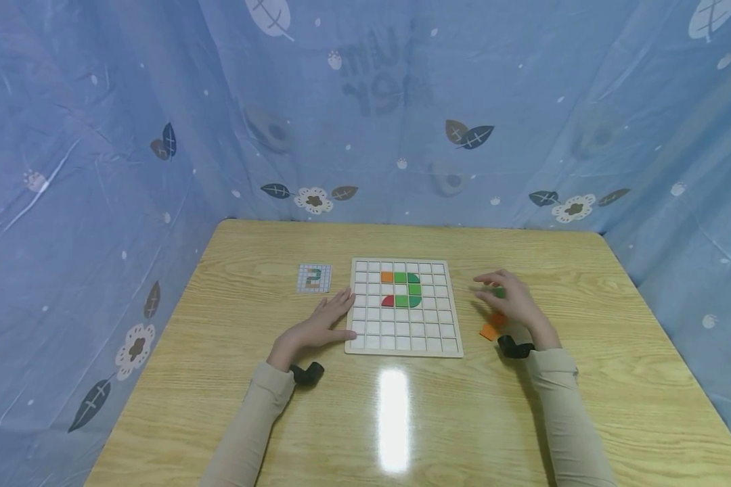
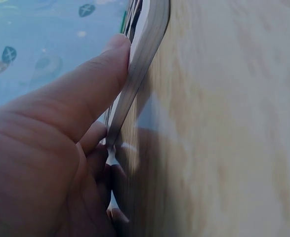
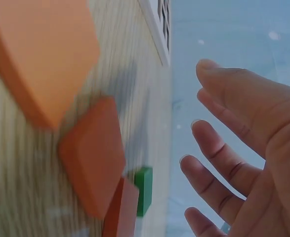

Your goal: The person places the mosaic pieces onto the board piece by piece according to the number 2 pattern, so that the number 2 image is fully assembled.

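A white grid board (image 1: pixel 370 343) lies mid-table with several coloured tiles in its cells: an orange square (image 1: pixel 387 276), a red quarter-round tile (image 1: pixel 388 301), and green ones (image 1: pixel 415 289) forming a backward-C shape. My left hand (image 1: pixel 321 325) rests at the board's left edge; the thumb touches its rim in the left wrist view. Right of the board, my right hand (image 1: pixel 514 302) hovers with spread fingers and holds nothing. Below it lie loose orange tiles (image 3: pixel 95 158) and a green tile (image 3: pixel 145 190), partly hidden by the hand in the head view.
A small card (image 1: pixel 314 278) printed with a grid and a 2-like figure lies left of the board. The wooden table (image 1: pixel 280 439) ends at the back against a blue patterned curtain (image 1: pixel 402 122). Light glares off the table in front of the board.
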Demonstrator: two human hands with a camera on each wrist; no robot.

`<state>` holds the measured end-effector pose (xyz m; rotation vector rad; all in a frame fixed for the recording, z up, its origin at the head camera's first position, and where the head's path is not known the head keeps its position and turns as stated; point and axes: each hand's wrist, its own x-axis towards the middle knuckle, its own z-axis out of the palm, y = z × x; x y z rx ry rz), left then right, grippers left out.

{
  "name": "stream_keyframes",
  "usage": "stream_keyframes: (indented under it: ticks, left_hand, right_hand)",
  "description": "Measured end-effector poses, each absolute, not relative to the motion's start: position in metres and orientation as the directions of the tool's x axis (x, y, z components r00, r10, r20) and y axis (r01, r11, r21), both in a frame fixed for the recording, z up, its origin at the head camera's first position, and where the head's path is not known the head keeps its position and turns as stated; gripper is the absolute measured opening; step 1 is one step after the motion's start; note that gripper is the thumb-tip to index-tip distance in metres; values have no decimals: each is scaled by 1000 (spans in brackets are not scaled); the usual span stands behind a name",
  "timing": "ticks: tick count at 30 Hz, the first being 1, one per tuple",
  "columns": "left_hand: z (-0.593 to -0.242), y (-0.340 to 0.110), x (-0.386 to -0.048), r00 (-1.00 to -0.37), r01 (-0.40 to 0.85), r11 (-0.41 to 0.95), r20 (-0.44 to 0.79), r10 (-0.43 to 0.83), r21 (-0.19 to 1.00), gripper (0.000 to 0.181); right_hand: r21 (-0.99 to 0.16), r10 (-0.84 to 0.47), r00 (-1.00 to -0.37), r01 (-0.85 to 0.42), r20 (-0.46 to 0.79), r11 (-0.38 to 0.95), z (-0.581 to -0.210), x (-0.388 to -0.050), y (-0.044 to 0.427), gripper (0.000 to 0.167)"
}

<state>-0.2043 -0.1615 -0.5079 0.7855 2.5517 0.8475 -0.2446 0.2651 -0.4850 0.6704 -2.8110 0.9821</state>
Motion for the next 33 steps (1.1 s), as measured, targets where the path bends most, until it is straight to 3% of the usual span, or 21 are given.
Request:
stream_keyframes:
  ticks: [33]
  left_hand:
    - [-505, -160, -202, -794, 386, 669, -141, 591, 635, 83]
  right_hand:
    - [-630, -275, -956, -277, 104, 725, -496, -242, 317, 37]
